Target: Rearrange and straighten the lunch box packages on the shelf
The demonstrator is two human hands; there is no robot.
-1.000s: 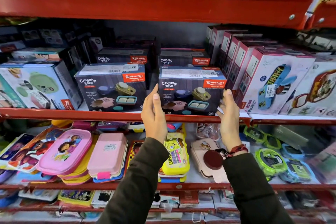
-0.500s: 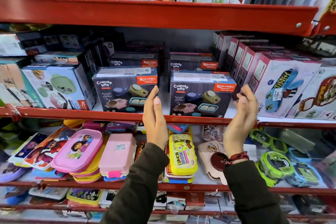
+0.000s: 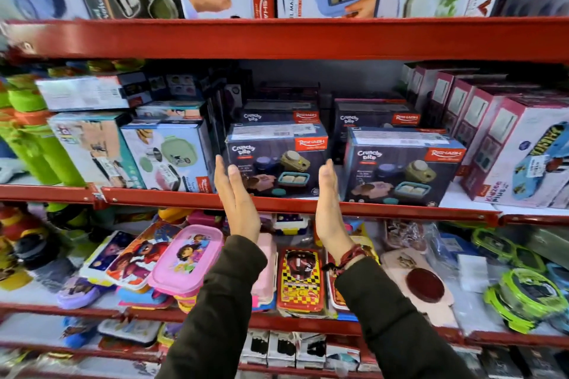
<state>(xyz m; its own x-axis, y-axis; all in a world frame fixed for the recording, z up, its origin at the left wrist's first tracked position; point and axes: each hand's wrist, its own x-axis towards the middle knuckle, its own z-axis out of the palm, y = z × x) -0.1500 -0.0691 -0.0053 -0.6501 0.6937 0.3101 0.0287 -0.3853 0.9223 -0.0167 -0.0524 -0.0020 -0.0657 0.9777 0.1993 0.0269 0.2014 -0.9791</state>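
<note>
Two dark-blue "Crunchy bite" lunch box packages stand side by side on the red middle shelf (image 3: 308, 208): the left package (image 3: 274, 160) and the right package (image 3: 403, 168). More of the same boxes sit behind them. My left hand (image 3: 237, 200) is flat and open at the left package's left front corner. My right hand (image 3: 331, 200) is flat and open in front of the gap between the two packages, at the left package's right side. Neither hand grips anything; whether the fingertips touch the box I cannot tell.
Pale-blue boxes (image 3: 166, 157) stand left of the packages, pink-and-white boxes (image 3: 520, 160) to the right. The upper shelf rail (image 3: 277, 38) overhangs. Below, loose plastic lunch boxes lie piled, among them a pink one (image 3: 187, 258) and a green one (image 3: 526, 292).
My hands let go of the right package and moved left. They now flank the left package. The view shifted left and up.
</note>
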